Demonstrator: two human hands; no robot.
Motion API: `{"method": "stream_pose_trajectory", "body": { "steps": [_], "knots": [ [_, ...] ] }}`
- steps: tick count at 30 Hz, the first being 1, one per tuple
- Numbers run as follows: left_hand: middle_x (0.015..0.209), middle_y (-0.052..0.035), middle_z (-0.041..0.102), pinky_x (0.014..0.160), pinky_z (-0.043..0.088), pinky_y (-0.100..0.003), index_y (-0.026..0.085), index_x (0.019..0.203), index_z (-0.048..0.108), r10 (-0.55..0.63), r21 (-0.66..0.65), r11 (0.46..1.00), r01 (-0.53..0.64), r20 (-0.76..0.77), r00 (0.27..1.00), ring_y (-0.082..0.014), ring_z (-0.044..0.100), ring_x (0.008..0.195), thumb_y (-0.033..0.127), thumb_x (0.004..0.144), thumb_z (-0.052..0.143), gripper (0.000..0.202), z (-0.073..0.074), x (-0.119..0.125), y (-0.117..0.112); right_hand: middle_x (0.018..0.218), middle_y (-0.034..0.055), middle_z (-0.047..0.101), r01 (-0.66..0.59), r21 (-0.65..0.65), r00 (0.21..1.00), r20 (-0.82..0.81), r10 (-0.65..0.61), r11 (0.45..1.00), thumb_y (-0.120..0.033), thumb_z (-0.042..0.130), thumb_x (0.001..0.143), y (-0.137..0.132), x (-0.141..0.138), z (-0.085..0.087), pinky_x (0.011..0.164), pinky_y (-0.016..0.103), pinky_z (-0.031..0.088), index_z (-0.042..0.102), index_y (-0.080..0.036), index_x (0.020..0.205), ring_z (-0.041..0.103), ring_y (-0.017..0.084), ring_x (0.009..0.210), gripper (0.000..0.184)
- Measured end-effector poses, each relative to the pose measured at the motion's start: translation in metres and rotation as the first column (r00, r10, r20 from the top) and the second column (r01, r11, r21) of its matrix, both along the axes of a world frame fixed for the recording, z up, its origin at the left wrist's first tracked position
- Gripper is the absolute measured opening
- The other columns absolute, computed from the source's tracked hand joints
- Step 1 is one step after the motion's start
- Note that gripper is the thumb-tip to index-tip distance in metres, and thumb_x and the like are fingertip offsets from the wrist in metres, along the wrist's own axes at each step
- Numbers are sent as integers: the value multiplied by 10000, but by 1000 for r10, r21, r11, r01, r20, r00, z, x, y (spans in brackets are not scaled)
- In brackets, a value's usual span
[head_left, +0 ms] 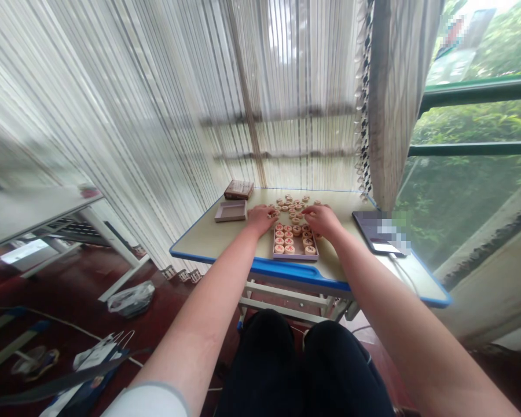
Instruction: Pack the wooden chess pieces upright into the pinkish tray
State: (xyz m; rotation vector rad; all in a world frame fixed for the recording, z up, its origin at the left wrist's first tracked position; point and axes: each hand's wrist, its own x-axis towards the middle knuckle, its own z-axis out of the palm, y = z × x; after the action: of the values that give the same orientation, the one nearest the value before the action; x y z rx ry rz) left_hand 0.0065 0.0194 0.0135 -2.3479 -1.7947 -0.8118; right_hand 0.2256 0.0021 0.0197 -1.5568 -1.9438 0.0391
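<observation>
A shallow grey tray (pixel 294 255) near the front of the small blue-edged table (pixel 208 240) holds rows of round wooden chess discs (pixel 286 238). More loose discs (pixel 292 204) lie in a heap behind the tray. My left hand (pixel 260 219) rests at the tray's far left corner, fingers curled on a disc. My right hand (pixel 322 220) sits at the tray's far right edge, fingers bent over discs; what it holds is hidden.
An empty grey box lid (pixel 231 211) and a brown box (pixel 238 189) sit at the table's left back. A dark tablet (pixel 375 231) with a cable lies at the right. Curtains hang behind; another white table (pixel 26 214) and bags (pixel 130 298) stand to the left.
</observation>
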Motion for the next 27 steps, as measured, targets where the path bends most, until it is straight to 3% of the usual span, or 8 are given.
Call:
{"method": "stream_pose_trajectory", "body": {
  "steps": [5,9,11,13,18,21,27],
  "knots": [
    [898,-37,648,758,410,-287,216,958,625,-86,118,991,66,167,982,-168,581,844,406,746,617,284,3,3,-5,947,47,657,-45,43,999,8,44,998,-302,498,764,-4,-5,3,839,346,404,709,-241,903,514,237,980,260],
    [748,-18,647,662,417,-267,203,960,602,-84,86,994,67,217,973,-149,584,696,467,727,620,353,5,8,-10,966,55,655,-98,60,995,-9,98,993,-282,520,756,-6,-7,4,851,341,406,708,-225,874,543,224,965,229],
    [723,-20,640,659,417,-265,195,933,609,-88,100,993,69,204,975,-150,580,688,492,709,627,373,6,11,-14,950,51,665,-144,58,985,-92,149,988,-280,533,754,-5,-9,4,843,332,418,703,-220,868,567,207,930,214],
    [715,-21,633,684,421,-267,187,912,616,-116,149,985,88,193,974,-152,577,706,504,702,628,380,9,13,-17,938,44,674,-205,49,945,-252,211,978,-286,524,768,-4,-12,4,809,314,439,689,-211,906,590,180,879,228],
    [771,-31,629,711,432,-259,179,914,615,-197,256,957,137,223,955,-135,562,706,497,731,600,367,13,16,-22,913,54,683,-332,-16,754,-605,255,943,-384,541,772,-4,-18,7,643,264,470,648,-188,1000,605,145,745,319],
    [785,-28,628,717,436,-254,181,931,612,-244,268,946,180,225,943,-131,562,712,486,731,606,364,12,18,-23,898,64,686,-395,-60,705,-660,261,917,-422,580,743,-9,-21,10,624,255,462,668,-177,956,600,143,740,337],
    [831,-33,623,729,444,-248,188,905,612,-320,261,928,266,190,928,-132,569,751,470,736,609,329,11,24,-27,854,56,682,-396,-77,697,-675,244,915,-417,644,680,-20,-23,16,600,245,436,685,-171,932,582,140,730,355]
  ]
}}
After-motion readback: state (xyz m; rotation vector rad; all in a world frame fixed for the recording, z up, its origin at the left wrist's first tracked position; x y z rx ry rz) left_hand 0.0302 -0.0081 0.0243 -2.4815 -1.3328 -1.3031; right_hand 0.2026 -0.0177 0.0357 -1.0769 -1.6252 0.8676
